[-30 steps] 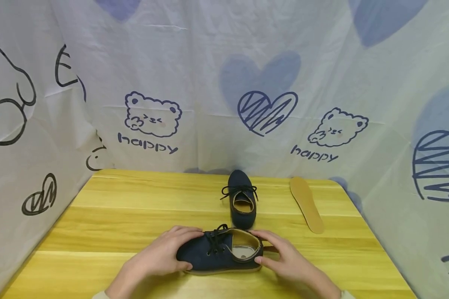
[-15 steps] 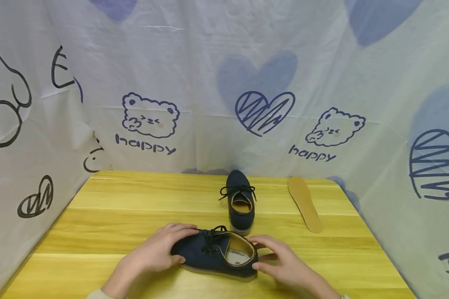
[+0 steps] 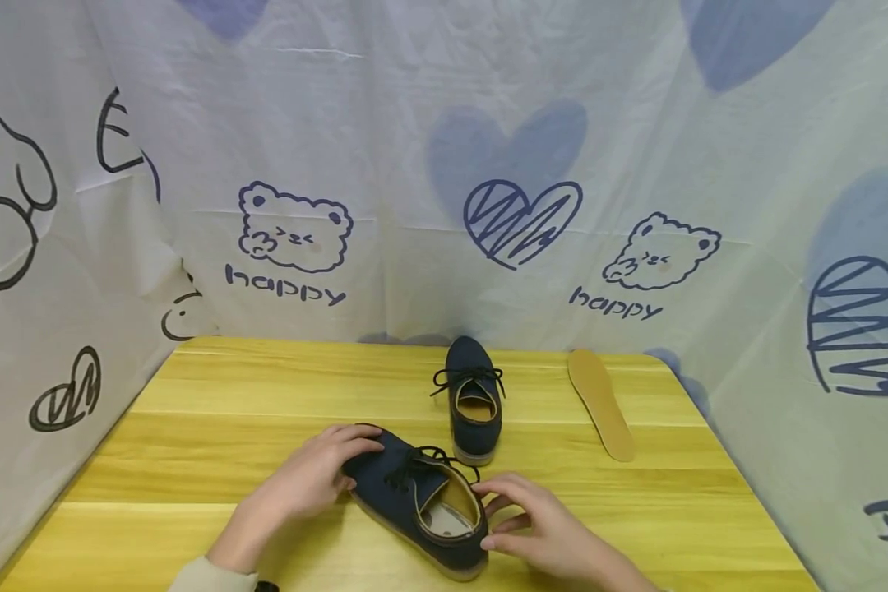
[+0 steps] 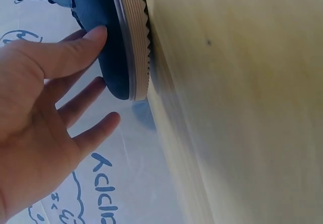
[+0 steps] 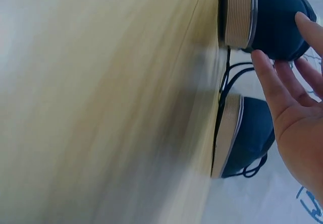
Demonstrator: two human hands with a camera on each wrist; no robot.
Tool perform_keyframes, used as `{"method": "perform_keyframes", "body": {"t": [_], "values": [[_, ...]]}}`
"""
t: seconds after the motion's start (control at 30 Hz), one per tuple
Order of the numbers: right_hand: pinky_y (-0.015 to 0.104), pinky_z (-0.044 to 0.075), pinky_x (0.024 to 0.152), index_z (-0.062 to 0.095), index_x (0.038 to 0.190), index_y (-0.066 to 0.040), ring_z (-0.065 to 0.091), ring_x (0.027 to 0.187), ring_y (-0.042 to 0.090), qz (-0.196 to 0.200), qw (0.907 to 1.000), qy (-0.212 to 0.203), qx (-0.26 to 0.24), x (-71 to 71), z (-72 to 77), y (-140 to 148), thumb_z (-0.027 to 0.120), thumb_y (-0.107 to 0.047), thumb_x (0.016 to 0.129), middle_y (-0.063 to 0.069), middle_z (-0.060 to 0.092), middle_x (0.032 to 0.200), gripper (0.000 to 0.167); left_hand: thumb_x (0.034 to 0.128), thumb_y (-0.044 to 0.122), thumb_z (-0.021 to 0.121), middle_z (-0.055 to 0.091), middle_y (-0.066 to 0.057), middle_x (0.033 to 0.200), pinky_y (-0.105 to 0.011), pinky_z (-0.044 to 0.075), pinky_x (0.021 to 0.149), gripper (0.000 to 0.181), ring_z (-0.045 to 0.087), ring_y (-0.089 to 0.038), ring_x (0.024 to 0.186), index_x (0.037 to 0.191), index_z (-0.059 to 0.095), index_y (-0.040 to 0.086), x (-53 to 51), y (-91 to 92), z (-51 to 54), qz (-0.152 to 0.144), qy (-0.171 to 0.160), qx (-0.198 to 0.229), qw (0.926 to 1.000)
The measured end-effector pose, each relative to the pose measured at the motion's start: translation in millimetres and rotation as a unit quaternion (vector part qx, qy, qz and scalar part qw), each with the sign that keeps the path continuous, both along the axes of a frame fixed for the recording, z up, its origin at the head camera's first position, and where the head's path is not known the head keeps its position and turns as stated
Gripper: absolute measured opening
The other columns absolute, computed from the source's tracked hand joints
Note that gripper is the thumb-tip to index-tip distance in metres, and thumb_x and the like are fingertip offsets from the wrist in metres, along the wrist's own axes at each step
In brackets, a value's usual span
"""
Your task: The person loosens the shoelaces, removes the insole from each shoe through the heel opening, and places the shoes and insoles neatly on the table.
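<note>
Nearer shoe (image 3: pixel 403 503) has swivelled, heel (image 3: pixel 468 559) touching right hand (image 3: pixel 540 526).

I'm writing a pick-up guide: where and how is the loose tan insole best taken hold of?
Probably pinch the insole by both long edges, across its middle, with the right hand coming from above: it seems to lie flat on the table, long and thin, both edges uncovered, nearer that hand than the left.
</note>
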State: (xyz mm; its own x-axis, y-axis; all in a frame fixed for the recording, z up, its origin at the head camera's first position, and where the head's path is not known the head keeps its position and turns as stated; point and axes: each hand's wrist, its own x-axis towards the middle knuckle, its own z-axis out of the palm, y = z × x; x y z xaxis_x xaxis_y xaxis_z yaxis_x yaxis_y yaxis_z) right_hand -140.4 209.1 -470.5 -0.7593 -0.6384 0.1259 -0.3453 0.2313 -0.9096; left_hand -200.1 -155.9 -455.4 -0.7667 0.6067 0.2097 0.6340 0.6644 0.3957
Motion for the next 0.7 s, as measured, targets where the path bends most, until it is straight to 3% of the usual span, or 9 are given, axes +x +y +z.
{"method": "perform_keyframes", "body": {"t": [0.3, 0.4, 0.57, 0.7], "values": [[0.034, 0.060, 0.090, 0.053, 0.147, -0.010, 0.065, 0.114, 0.020, -0.024, 0.9994, -0.025, -0.001, 0.1, 3.6, -29, 0.081, -0.018, 0.092, 0.016, 0.050, 0.141, 0.062, 0.0819, -0.011, 0.076, 0.064, -0.011, 0.134, -0.049, 0.056, 0.096, 0.042, 0.063, -0.035, 0.121, 0.120, 0.073, 0.006, -18.0, 2.8, -6.5, 0.053, 0.056, -0.012, 0.9970], [0.033, 0.060, 0.090, 0.052, 0.148, -0.011, 0.064, 0.114, 0.021, -0.034, 0.9990, -0.028, 0.004, -2.2, 3.8, -40, 0.084, -0.017, 0.089, 0.014, 0.049, 0.140, 0.067, 0.0845, -0.007, 0.077, 0.065, -0.008, 0.131, -0.046, 0.058, 0.090, 0.037, 0.066, -0.031, 0.118, 0.118, 0.074, 0.008, -21.3, 2.1, -7.3, 0.075, 0.057, -0.007, 0.9956], [0.031, 0.059, 0.091, 0.045, 0.152, -0.013, 0.063, 0.116, 0.024, -0.046, 0.9985, -0.027, 0.009, -4.7, 1.9, -57, 0.088, -0.017, 0.085, 0.012, 0.047, 0.141, 0.080, 0.0903, 0.008, 0.080, 0.065, -0.002, 0.127, -0.046, 0.059, 0.084, 0.031, 0.069, -0.024, 0.108, 0.120, 0.072, 0.013, -15.2, -1.1, -5.9, 0.101, 0.029, 0.036, 0.9938], [0.031, 0.059, 0.091, 0.043, 0.154, -0.015, 0.063, 0.116, 0.023, -0.057, 0.9980, -0.024, 0.012, -4.6, -0.2, -68, 0.090, -0.019, 0.083, 0.012, 0.045, 0.145, 0.086, 0.0943, 0.015, 0.078, 0.065, 0.003, 0.125, -0.042, 0.058, 0.084, 0.032, 0.068, -0.019, 0.106, 0.125, 0.069, 0.014, -1.7, -6.3, -0.3, 0.095, 0.000, 0.084, 0.9919]]}}
